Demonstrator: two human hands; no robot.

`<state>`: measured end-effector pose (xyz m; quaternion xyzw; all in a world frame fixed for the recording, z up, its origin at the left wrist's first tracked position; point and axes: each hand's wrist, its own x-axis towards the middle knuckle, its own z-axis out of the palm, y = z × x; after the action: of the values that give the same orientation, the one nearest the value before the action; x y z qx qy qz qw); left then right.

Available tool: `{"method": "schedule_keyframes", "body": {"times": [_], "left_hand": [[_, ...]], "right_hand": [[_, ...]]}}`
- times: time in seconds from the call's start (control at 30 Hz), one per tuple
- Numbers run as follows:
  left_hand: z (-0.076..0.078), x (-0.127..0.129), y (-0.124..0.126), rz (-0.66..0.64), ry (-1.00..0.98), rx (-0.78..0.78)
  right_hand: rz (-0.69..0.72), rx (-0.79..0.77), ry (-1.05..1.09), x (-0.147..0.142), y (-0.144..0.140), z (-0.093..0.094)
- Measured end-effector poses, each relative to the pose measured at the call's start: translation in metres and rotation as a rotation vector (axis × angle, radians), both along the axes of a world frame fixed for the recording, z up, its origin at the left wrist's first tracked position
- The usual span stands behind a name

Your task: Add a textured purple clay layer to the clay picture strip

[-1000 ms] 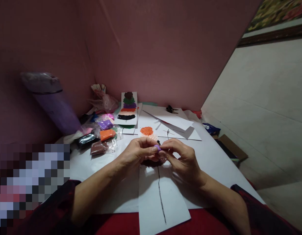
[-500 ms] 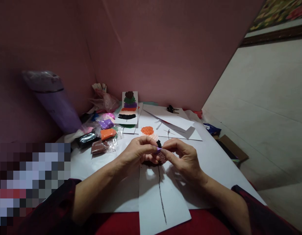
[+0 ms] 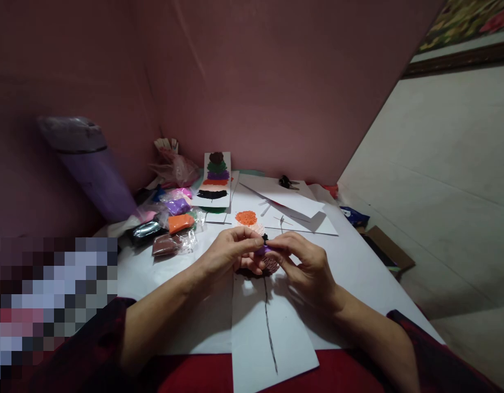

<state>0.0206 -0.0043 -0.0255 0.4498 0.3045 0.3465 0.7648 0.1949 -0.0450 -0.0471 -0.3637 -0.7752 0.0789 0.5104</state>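
Both hands meet over the middle of the white surface (image 3: 358, 273). Left hand (image 3: 229, 256) and right hand (image 3: 307, 267) pinch one small purple clay bit (image 3: 262, 250) between thumb and fingertips; all fingers are curled in, grasping the bit from opposite sides. Shared pinch likely serves to shape or pull the soft lump, since neither hand alone grips it fully.

The clay bit sits raised just above the near paper sheet (image 3: 272, 327), directly over the top end of a dark stem line (image 3: 269, 322) drawn down the sheet. A brownish textured patch (image 3: 271, 265) lies on the sheet just under the fingers, partly hidden by them. Holding the lump right above that patch keeps it close to where colour is already laid.

Just beyond the hands: an orange textured patch (image 3: 246, 218) on paper. Far centre: a finished card (image 3: 214, 180) with stacked bands of brown, green, purple, orange and black, lying flat, possibly as a reference.

Left of the hands: clay packets (image 3: 170, 224) in clear wrap, clustered within reach of the left hand; orange, purple, brown and black visible. Far left: a purple bin (image 3: 94, 169) lined with a bag, against the pink wall. Loose white sheets (image 3: 288, 204) overlap at far right; small dark keys (image 3: 285, 182) lie beyond them.
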Motion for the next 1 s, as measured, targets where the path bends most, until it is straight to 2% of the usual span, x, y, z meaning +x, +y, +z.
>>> {"method": "schedule_keyframes", "body": {"times": [0.37,0.5,0.57,0.67,0.8,0.9,1.0], "left_hand": [[-0.0004,0.001,0.0004,0.012,0.04,0.036],[-0.002,0.0019,0.0006,0.034,0.061,0.046],[-0.0034,0.0021,0.0017,0.059,0.018,0.046],[-0.005,0.0017,0.0036,0.074,-0.042,0.02],[-0.0048,0.0003,0.0039,0.04,-0.076,-0.033],[-0.0034,-0.0008,0.0026,0.001,-0.085,-0.027],[-0.0024,-0.0008,0.0017,-0.036,-0.091,0.0]], "right_hand": [[-0.007,0.016,-0.129,-0.0001,-0.0001,0.0033],[-0.003,-0.028,-0.157,-0.0006,-0.0008,0.0022],[-0.044,-0.063,-0.069,-0.0008,-0.0017,0.002],[-0.125,-0.177,0.195,-0.001,-0.0024,0.003],[-0.123,-0.306,0.481,-0.0028,-0.001,0.0043],[-0.064,-0.359,0.502,-0.004,0.0005,0.002],[-0.004,-0.409,0.43,-0.0033,0.0011,-0.0026]]}}
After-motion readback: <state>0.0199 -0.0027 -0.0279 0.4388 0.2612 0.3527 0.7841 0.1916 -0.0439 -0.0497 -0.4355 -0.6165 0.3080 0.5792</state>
